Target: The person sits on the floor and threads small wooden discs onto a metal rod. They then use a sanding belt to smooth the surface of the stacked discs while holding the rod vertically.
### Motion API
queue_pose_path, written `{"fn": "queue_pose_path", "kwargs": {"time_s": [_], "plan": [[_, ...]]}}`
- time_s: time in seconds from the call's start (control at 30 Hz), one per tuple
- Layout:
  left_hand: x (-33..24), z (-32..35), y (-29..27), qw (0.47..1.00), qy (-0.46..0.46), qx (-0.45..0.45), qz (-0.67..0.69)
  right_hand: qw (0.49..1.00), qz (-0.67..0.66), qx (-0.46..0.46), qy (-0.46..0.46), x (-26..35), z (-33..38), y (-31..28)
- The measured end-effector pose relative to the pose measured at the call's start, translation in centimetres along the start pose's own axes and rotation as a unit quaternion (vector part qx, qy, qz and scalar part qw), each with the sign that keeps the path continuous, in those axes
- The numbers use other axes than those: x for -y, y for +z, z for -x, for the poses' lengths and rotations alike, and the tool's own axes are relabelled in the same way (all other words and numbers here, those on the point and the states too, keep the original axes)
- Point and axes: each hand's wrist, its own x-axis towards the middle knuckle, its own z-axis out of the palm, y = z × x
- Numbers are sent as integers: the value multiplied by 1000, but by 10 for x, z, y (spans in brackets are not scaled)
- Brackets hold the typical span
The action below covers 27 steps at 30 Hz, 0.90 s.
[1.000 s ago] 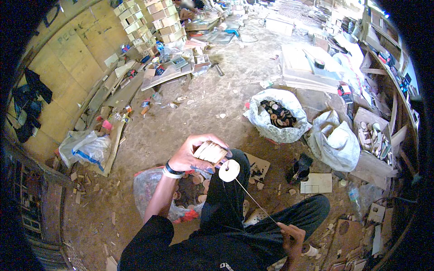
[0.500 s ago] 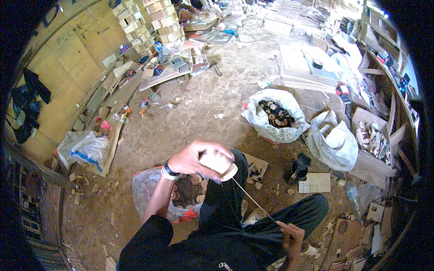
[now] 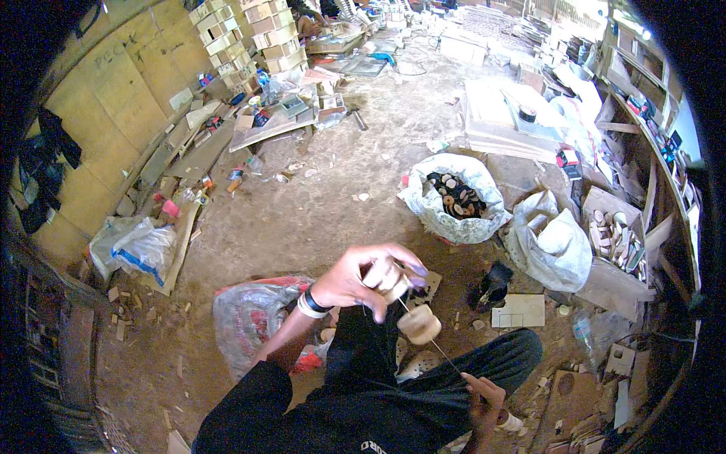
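Note:
My left hand [image 3: 349, 281] is curled round several pale wooden discs [image 3: 386, 278] stacked face to face. A thin taut cord or wire [image 3: 449, 359] runs from them down to my right hand. Partway along that line hangs another short stack of wooden discs [image 3: 420, 325], apart from both hands. My right hand [image 3: 484, 397] pinches the line's lower end above my bent knee. Beside it is a pale cylinder, perhaps a spool [image 3: 511, 422]. Under my left forearm lies a clear plastic bag [image 3: 249, 321] with red print; discs show at its mouth.
Ahead to the right stands a white sack [image 3: 431, 216] of dark and pale discs, with another white sack [image 3: 560, 250] beside it. A wooden box [image 3: 639, 261] holds offcuts. Plastic bags [image 3: 144, 250] lie at the left, and boards [image 3: 514, 113] are stacked farther off.
My left hand has moved right and nearer to me. A short stack of discs has left it and now sits lower on the line. My right hand has hardly moved.

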Motion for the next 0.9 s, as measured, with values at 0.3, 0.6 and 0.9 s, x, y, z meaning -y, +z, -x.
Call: {"fn": "queue_pose_path", "kwargs": {"time_s": [0.3, 0.6, 0.9], "plan": [[15, -19, 48, 962, 46, -69, 259, 990, -1, -128, -62, -41, 14, 6], [-7, -67, 107, 973, 105, 130, -162, 979, -35, -199, 8, -88, 55, -11], [-54, -136, 207, 910, 275, 274, -145, 900, 170, -303, 263, -9, 94, -116]]}}
